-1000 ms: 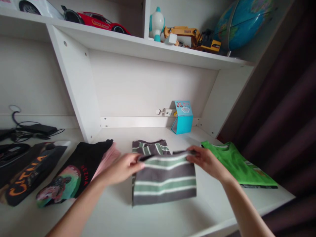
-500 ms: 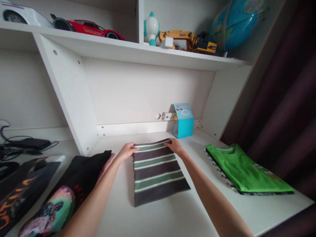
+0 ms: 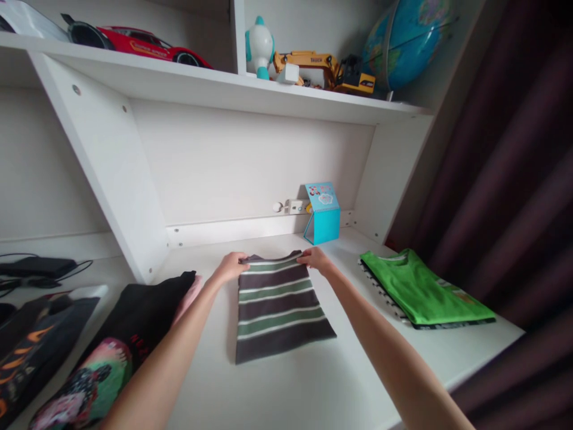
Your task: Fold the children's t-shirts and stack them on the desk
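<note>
A folded striped shirt (image 3: pixel 280 304) in dark grey, green and white lies on the white desk, its far edge pinched at both corners. My left hand (image 3: pixel 231 266) grips the far left corner between thumb and fingers. At the far right corner, my right hand (image 3: pixel 314 258) pinches the cloth the same way. A shallow dip like a neckline shows between the hands. To the right rests a folded green T-shirt (image 3: pixel 425 289) on top of other folded cloth. Left of my left forearm is a black printed T-shirt (image 3: pixel 134 316), partly hidden by that arm.
Behind the striped shirt stands a blue desk calendar (image 3: pixel 326 224) beside a power strip (image 3: pixel 296 206). A dark shirt with orange lettering (image 3: pixel 31 352) and a black adapter (image 3: pixel 38 267) with cables lie far left. The shelf (image 3: pixel 286 95) above holds toys and a globe (image 3: pixel 407 45).
The view has shifted slightly to the right. A dipped neckline now shows at the striped shirt's far edge, where a nearly straight edge was before. Both hands keep their hold.
</note>
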The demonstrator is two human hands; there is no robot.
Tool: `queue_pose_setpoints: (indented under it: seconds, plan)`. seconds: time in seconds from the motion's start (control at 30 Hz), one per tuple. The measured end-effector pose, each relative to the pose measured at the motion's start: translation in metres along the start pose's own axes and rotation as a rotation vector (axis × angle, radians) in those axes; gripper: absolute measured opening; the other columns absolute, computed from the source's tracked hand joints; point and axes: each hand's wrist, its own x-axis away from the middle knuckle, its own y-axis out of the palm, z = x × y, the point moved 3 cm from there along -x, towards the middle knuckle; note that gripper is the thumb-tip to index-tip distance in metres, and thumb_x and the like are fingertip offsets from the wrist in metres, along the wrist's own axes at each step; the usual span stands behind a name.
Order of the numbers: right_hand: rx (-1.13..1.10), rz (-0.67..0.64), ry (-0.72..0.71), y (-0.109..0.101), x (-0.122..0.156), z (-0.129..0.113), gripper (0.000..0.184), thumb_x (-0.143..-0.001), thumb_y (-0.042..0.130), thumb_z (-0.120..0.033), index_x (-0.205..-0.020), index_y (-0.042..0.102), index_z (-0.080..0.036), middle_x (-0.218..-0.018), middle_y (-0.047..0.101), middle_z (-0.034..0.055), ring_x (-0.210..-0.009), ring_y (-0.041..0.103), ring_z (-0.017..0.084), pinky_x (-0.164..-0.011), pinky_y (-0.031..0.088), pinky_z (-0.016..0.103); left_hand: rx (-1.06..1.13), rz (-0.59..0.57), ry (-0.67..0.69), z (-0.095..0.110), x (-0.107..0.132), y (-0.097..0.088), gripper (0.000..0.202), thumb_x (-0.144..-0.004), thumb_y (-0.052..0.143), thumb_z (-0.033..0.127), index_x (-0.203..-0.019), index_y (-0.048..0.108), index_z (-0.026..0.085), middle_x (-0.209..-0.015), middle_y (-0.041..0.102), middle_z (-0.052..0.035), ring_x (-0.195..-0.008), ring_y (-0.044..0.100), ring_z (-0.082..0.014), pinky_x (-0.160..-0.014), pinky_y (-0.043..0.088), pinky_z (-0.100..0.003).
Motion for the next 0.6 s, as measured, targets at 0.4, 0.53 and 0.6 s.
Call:
queue_pose_setpoints:
  seconds: [0.4,0.53,0.6]
  plan:
    - [-0.011,-0.106,-0.732,-0.082,0.18,-0.101,0.021,-0.079,0.057,-0.023,-0.1,0.055,-0.02,-0.086,0.061,0.0013,-0.077,0.057,0.013,-0.07,0.045,0.023,0.226,-0.006,0.319,0.054,0.035,-0.057,0.021,-0.067,0.056,0.027,-0.087,0.059,0.019,-0.092,0.063,-0.0028,-0.09,0.057,-0.0192,-0.081,0.042,-0.027]
    - [0.096,-0.395,-0.675,-0.055,0.185,-0.065,0.029,-0.086,0.048,-0.023,-0.114,0.054,-0.024,-0.109,0.061,0.0033,-0.099,0.056,0.015,-0.085,0.044,0.027,-0.024,-0.116,0.106,0.034,0.05,-0.02,0.028,-0.064,0.059,0.021,-0.091,0.063,0.021,-0.1,0.065,-0.0063,-0.099,0.056,-0.025,-0.089,0.039,-0.031]
    - [0.213,-0.292,-0.564,-0.046,0.163,-0.032,0.03,-0.086,0.045,-0.02,-0.113,0.057,-0.025,-0.121,0.056,0.0037,-0.111,0.05,0.018,-0.094,0.039,0.031,-0.094,-0.146,0.183,0.054,0.07,0.0,0.029,-0.071,0.055,0.024,-0.098,0.063,0.02,-0.106,0.064,-0.0081,-0.102,0.055,-0.0248,-0.092,0.037,-0.032]
